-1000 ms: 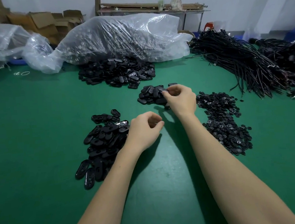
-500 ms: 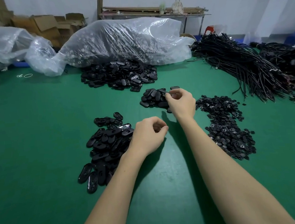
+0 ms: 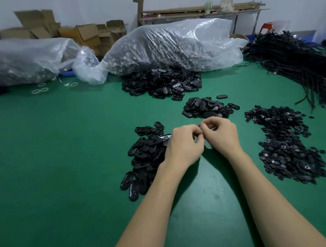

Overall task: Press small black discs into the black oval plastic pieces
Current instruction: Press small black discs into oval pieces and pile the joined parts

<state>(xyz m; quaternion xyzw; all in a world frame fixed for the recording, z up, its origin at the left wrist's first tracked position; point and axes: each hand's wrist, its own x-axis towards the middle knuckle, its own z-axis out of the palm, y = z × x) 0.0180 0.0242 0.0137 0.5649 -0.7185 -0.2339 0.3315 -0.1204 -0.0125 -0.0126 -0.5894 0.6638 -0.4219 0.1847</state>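
Both hands meet over the middle of the green table (image 3: 64, 170), knuckles up and fingers curled inward. The left hand (image 3: 183, 147) and the right hand (image 3: 222, 136) touch at the fingertips, pinched together around something too small and too hidden to make out; whether either hand actually holds a part cannot be told. Just left of the left hand, partly under its wrist, lies a pile of black oval plastic pieces (image 3: 145, 158). A second, smaller heap of oval pieces (image 3: 205, 107) sits just beyond the right hand, and a larger heap (image 3: 161, 83) spills out farther back against a clear plastic bag (image 3: 171, 44) full of more parts. To the right of the right hand, apart from it, spreads a wide scatter of small black discs (image 3: 285, 147). A bundle of black cables (image 3: 297, 62) lies along the far right edge, another filled plastic bag (image 3: 17, 62) sits at the far left, and cardboard boxes (image 3: 85, 34) stand behind.
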